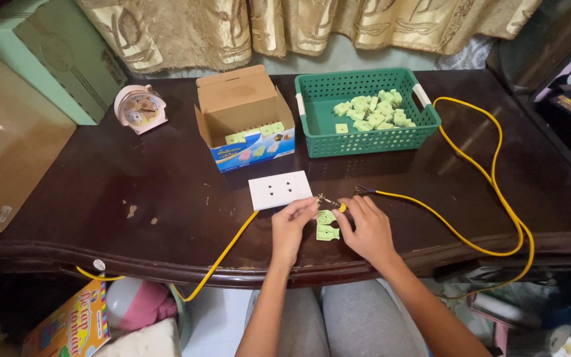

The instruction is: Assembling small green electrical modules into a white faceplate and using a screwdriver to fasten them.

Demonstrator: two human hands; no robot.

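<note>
Your left hand (292,225) rests near the front edge of the dark bench (133,192), fingers pinched together on the bare metal end of a yellow cable (223,254) just below the white socket plate (280,190). Your right hand (365,228) lies beside it, fingertips closed on the same small spot; whether it grips the cable end or the plug part cannot be told. Two pale green plug halves (326,225) lie on the bench between your hands, one above the other, touching your right fingers.

The cable runs from your left hand down over the bench edge. A second yellow cable (497,192) starts just above your right hand with a stripped end and loops widely to the right, up to the green basket (318,139). The basket stands at the back and holds a heap of green plug parts (373,111). Left of it stands an open cardboard box (242,122) with more green parts inside. A pink alarm clock (140,109) stands further left.
</note>
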